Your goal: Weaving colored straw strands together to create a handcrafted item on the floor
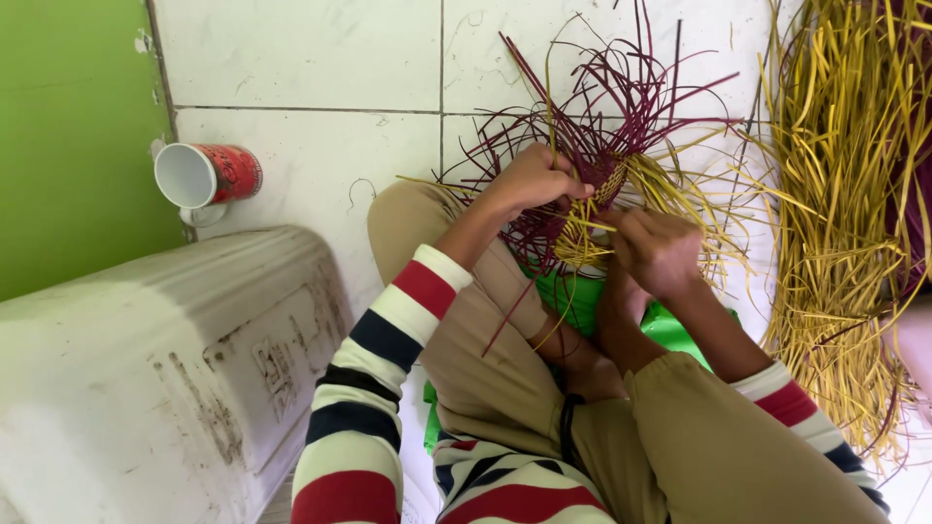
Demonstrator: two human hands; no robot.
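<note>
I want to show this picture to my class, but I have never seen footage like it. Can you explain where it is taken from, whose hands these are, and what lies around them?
There is no machine here. A camera worn on a person's head looks down at their own lap and the white tiled floor. The left hand and right hand both grip a small woven piece of dark red and yellow strips, its loose ends fanning outward. A pile of yellow strips lies to the right. A red and white mug lies on its side by the green wall. A worn white container sits at the left.
</note>
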